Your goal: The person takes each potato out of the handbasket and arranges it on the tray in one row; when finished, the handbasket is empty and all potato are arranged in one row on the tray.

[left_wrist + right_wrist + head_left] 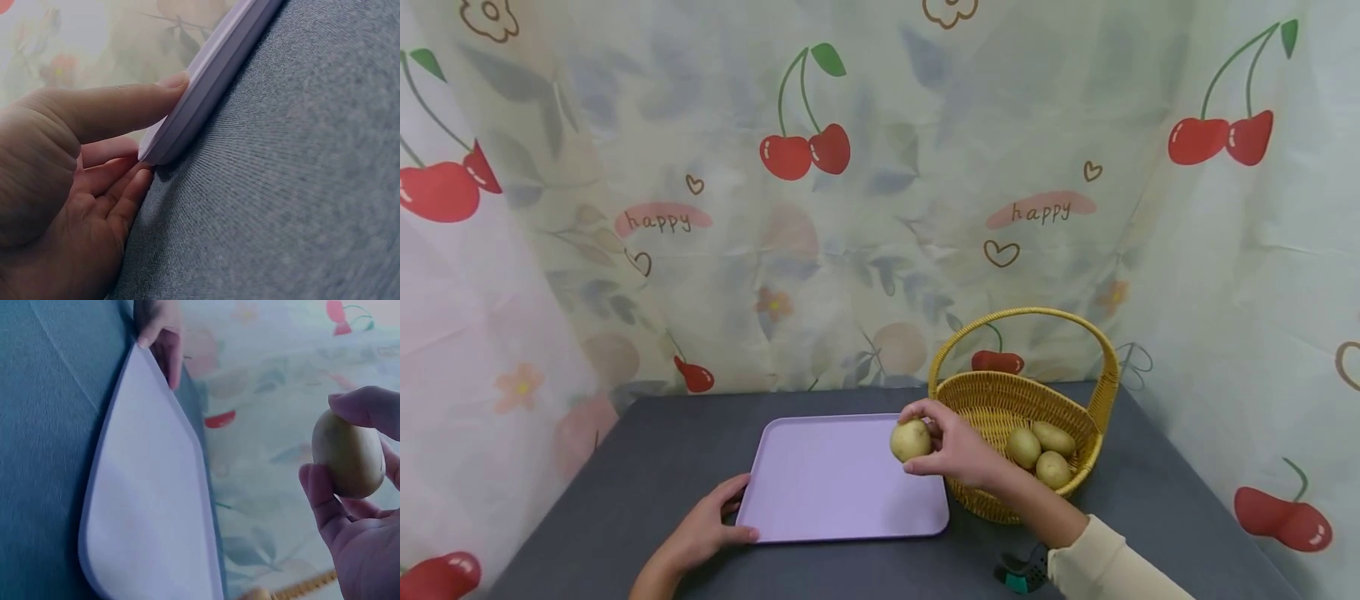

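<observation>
A pale yellow potato (910, 440) is held between the thumb and fingers of my right hand (955, 450), above the right part of a lilac tray (831, 487). The right wrist view shows this potato (348, 453) raised off the tray, gripped from its sides. My left hand (703, 529) holds the near left corner of the tray. In the left wrist view the thumb (134, 106) lies against the rim, with the other fingers around the corner. Beside the tray's right end stands a wicker basket (1097, 471) with three potatoes inside, one of them a round potato (1053, 470).
The basket's tall arched handle (1022, 312) rises behind my right hand. A dark grey cloth (647, 467) covers the table. Below my right forearm lies a black object with a teal patch (1018, 581). A cherry-print curtain (880, 250) hangs around the back and sides.
</observation>
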The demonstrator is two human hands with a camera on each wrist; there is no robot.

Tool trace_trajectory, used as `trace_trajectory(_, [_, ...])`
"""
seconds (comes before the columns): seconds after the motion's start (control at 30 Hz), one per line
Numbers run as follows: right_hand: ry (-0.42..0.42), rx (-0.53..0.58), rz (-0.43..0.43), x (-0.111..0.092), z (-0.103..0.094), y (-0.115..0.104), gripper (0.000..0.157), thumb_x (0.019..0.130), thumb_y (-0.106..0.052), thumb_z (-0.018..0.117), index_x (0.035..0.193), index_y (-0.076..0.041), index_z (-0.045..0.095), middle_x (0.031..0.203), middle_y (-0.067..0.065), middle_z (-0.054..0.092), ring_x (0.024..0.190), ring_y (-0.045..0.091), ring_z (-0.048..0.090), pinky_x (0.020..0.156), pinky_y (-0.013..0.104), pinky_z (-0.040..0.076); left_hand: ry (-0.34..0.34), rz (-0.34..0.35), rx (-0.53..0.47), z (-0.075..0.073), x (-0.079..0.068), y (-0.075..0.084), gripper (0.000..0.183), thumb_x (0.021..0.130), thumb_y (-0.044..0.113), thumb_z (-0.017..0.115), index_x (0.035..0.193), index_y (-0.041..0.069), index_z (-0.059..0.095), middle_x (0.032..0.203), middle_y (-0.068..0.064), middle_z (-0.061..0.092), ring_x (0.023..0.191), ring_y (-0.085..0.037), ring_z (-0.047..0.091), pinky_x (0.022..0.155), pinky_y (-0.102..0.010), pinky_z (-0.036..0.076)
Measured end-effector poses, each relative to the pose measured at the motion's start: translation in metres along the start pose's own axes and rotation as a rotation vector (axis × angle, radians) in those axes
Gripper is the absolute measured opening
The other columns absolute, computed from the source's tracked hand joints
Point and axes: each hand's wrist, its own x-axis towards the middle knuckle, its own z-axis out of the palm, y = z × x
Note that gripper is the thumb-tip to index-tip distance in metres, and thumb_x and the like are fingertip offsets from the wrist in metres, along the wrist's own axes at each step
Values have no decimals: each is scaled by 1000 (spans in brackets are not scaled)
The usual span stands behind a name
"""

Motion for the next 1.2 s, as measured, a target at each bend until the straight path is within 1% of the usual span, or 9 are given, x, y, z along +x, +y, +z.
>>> trace_trajectory(0.07, [6,-23,7,7,10,1,51,79,-1,79,124,-8,56,119,14,52,88,25,60,71,33,53,2,-1,-7,0,0,0,88,71,12,86,141,-10,38,141,-29,41,118,-37,53,100,-47,42])
trace_trajectory(0.17, [6,-106,11,19,25,6,53,77,-5,80,125,-13,60,120,8,54,87,21,60,70,31,53,5,1,-19,1,0,0,89,71,11,86,142,-11,37,142,-29,41,119,-37,52,100,-45,42])
trace_trajectory(0.37, [-4,-239,47,44,52,25,55,73,-14,84,124,-19,63,110,-2,61,91,16,59,73,28,52,-5,5,-23,1,1,-1,90,71,12,86,142,-11,37,144,-30,39,120,-38,51,101,-50,40])
trace_trajectory(0.53, [-32,-374,49,67,71,47,55,71,-17,85,122,-16,64,108,-4,63,90,11,57,77,26,48,-9,15,-11,1,3,1,89,72,12,86,142,-10,37,144,-30,39,120,-38,51,101,-52,39])
trace_trajectory(0.6, [-33,-404,54,74,79,57,56,70,-16,85,122,-13,64,106,-3,65,90,10,57,79,26,47,-8,11,-3,1,3,2,88,72,12,86,142,-10,38,143,-30,40,119,-38,52,101,-52,39])
trace_trajectory(0.73, [-22,-377,96,86,96,70,57,69,-12,85,122,-10,64,103,-3,65,90,10,59,77,25,47,-14,-4,9,1,2,3,89,71,14,86,143,-10,38,144,-29,40,119,-39,52,102,-53,38])
trace_trajectory(0.83, [-3,-339,91,93,110,73,55,67,-9,85,118,-8,65,103,-2,64,85,10,59,75,23,47,-11,-13,11,0,2,3,90,71,14,87,143,-9,38,144,-29,40,120,-39,51,102,-53,38])
trace_trajectory(1.03, [-4,-250,90,104,137,68,48,66,-4,85,110,-6,65,95,-2,63,78,9,61,67,20,48,-4,4,16,-1,2,0,89,71,15,87,143,-8,39,144,-29,40,119,-38,53,101,-52,39])
trace_trajectory(1.2, [-29,-291,80,109,145,63,44,68,-4,83,108,-9,66,94,-5,62,77,6,59,66,19,48,0,14,9,0,1,-1,88,72,15,86,142,-9,39,143,-29,41,118,-38,53,100,-52,41])
